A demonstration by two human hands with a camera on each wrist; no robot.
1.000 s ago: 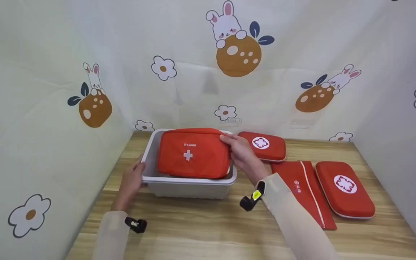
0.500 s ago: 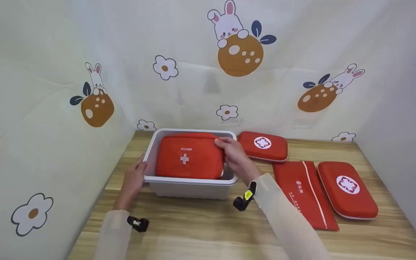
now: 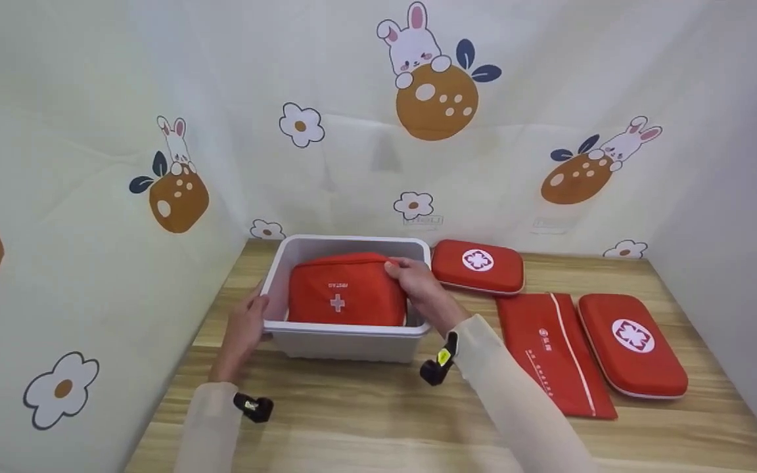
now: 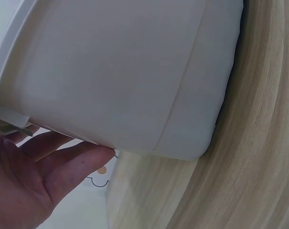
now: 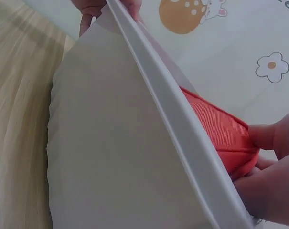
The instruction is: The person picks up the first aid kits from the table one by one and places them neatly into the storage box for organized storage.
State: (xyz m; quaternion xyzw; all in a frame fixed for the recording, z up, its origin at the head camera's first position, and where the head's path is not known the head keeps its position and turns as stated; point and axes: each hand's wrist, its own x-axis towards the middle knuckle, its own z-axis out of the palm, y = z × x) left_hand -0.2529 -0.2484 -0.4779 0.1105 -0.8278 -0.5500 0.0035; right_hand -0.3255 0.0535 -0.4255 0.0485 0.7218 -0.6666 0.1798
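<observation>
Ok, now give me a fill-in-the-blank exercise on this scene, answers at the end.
The left hand grips the bin, while the right hand holds a pouch coloured ____.
The pale symbol on the pouch's front is a ____.
In the head view, the flat envelope lies to the ____ of the bin.
The table is patterned like ____.

Missing words: red; cross; right; wood.

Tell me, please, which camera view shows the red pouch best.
The head view, since most of the front of the red pouch and its white cross are visible there. The right wrist view shows only an end of it past the bin, pinched by the right hand. The left wrist view shows none; the bin hides it.
</observation>
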